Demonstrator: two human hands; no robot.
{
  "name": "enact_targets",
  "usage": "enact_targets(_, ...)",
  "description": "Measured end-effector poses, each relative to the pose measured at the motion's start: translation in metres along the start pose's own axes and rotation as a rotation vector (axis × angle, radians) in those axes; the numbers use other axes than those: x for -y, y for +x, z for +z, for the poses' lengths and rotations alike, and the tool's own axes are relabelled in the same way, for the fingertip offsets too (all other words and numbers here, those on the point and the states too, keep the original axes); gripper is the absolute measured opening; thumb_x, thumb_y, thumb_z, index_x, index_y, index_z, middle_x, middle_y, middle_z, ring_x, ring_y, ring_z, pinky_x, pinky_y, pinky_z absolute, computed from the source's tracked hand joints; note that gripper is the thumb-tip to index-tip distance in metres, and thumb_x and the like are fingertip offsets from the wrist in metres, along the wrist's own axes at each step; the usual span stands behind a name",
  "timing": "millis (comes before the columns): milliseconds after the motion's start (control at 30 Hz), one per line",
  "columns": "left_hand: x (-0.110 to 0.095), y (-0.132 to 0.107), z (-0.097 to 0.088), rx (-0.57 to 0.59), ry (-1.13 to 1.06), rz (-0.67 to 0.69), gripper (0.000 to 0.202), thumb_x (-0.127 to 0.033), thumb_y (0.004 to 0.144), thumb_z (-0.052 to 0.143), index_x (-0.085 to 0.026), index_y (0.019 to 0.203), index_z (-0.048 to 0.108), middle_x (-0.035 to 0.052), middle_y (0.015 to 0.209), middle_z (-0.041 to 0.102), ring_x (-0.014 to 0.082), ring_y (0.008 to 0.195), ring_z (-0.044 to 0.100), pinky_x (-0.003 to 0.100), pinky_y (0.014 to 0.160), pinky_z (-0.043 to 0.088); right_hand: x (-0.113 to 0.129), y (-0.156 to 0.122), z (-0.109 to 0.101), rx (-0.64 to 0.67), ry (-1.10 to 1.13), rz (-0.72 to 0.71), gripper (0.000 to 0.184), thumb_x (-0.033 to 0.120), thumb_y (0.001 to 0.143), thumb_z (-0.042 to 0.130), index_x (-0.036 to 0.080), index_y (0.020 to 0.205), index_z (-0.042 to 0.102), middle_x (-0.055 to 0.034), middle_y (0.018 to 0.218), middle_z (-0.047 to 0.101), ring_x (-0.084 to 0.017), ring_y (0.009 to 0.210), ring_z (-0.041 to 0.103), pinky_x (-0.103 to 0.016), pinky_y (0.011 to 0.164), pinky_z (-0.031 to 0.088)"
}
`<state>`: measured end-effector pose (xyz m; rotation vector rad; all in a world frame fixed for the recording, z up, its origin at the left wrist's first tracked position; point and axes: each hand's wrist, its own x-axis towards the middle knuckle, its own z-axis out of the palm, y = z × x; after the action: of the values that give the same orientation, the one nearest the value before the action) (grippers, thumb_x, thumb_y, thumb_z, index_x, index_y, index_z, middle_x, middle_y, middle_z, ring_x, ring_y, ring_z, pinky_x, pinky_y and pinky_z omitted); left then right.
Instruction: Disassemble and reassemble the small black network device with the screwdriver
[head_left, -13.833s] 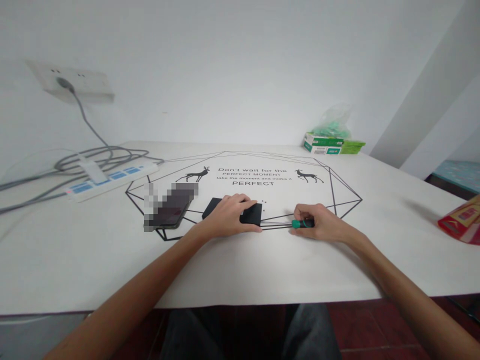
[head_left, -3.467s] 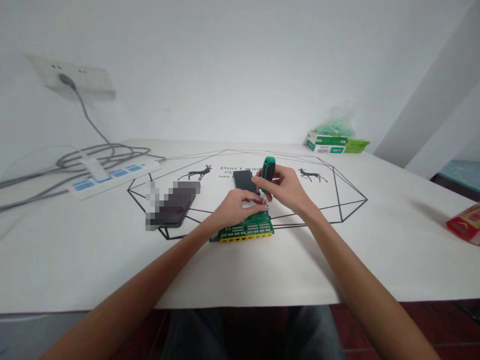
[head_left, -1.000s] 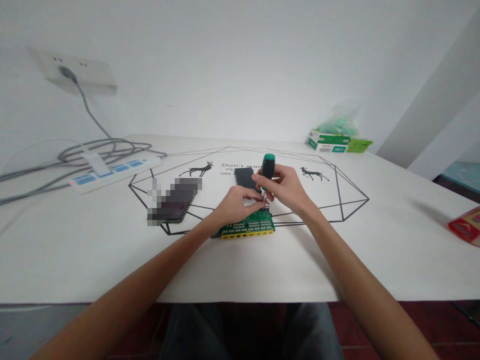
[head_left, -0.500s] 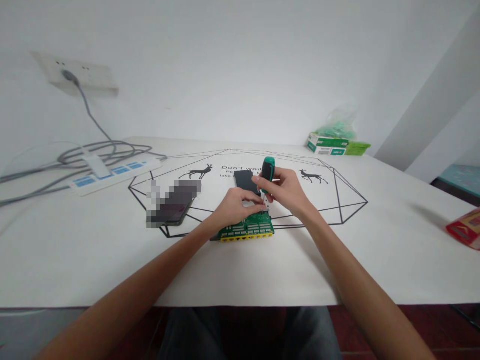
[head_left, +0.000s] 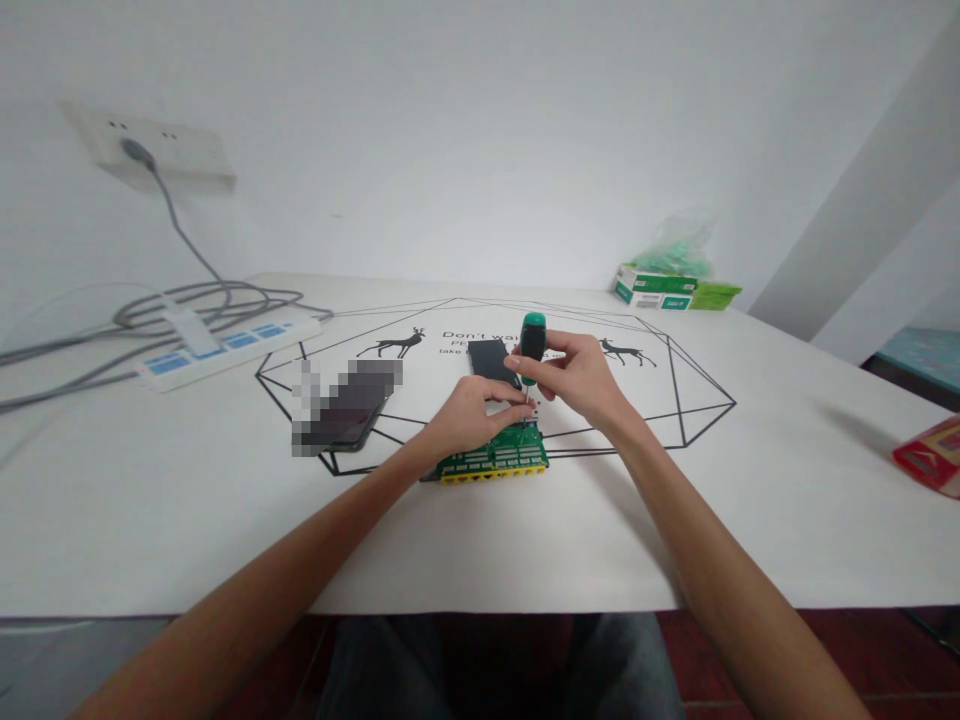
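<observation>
Fingers of the right hand [head_left: 581, 380] grip an upright green screwdriver [head_left: 532, 352]; the left hand [head_left: 469, 417] pinches its tip over a green, yellow-edged board [head_left: 495, 457].

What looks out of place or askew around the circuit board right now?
Nothing damaged or spilled. The black cover lies apart behind the green circuit board, leaving it bare. The right hand holds the screwdriver upright on it; the left hand steadies it.
</observation>
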<state>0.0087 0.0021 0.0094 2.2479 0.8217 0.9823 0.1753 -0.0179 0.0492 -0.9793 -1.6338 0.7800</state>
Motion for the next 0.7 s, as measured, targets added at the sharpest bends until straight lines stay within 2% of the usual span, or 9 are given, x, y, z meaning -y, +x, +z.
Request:
enact_targets(233,0.0003,0.0014,-0.0002,-0.019,-0.003,-0.044,0.013,-0.028,0.08,0.069,-0.018,0.08,0.078,0.0024,0.083,0.078,0.0179,0.079,0.071,0.028,0.078,0.053,0.0026,-0.001,0.0007,0.039,0.05,-0.007,0.038,0.05,0.071,0.076,0.017,0.083,0.063,-0.0019,0.081,0.065,-0.007,0.044,0.049,-0.025,0.04,0.037)
enact_targets(533,0.0008,-0.0008,0.0006,0.063,0.077,0.024,0.019,-0.027,0.085,0.062,-0.017,0.086,0.077,0.0045,0.089,0.077,0.0172,0.081,0.07,0.029,0.079,0.052,0.0004,-0.0002,-0.0003,0.09,0.086,0.027,0.031,0.045,0.077,0.071,0.016,0.089,0.065,-0.0002,0.072,0.062,-0.007,0.045,0.048,-0.025,0.04,0.036)
enact_targets(700,0.0027,0.0009,-0.0004,0.043,0.056,-0.017,0.018,-0.03,0.082,0.066,-0.018,0.083,0.078,0.0037,0.085,0.077,0.0173,0.079,0.07,0.028,0.079,0.052,0.0008,-0.0023,-0.0002,0.074,-0.058,0.041,0.034,0.05,0.077,0.071,0.017,0.078,0.062,0.0026,0.055,0.054,-0.009,0.043,0.047,-0.025,0.041,0.034)
